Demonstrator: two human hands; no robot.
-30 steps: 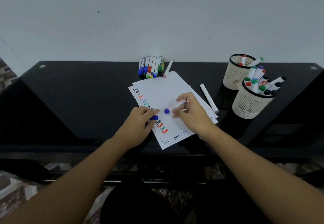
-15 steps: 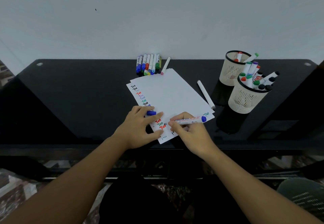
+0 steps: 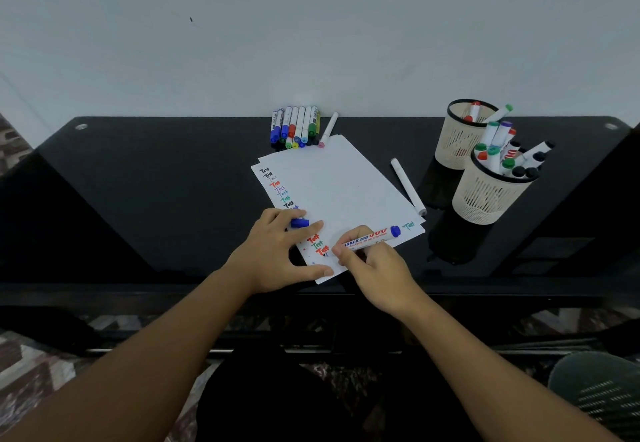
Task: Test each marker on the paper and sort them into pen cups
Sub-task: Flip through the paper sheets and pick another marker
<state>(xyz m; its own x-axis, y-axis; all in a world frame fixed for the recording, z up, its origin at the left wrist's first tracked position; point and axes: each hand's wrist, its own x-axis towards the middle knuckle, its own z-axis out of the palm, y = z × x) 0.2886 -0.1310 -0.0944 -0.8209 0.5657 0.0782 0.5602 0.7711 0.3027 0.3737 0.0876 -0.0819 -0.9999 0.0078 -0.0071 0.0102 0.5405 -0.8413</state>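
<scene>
Testing's well underway: right hand (image 3: pixel 375 265) grips the white blue-ended marker (image 3: pixel 369 238), tip probably touching the white paper sheet (image 3: pixel 332 185). Left hand (image 3: pixel 277 251) pins the paper, pinching the blue cap (image 3: pixel 300 222). Two beige mesh pen cups (image 3: pixel 485 195) look partly filled; eight-ish markers by the wall (image 3: pixel 296 126) remain.

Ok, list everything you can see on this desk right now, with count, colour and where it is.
desk: one, black, against the wall
paper sheets: small stack, white, centre
marker row: about eight, mixed caps, behind the paper
pink-tipped marker: one, white, beside the row
loose marker: one, white, right of the paper
pen cups: two, beige, far right, holding markers
blue marker: one, in right hand
blue cap: one, in left hand
left hand: pressing the paper
right hand: writing
</scene>
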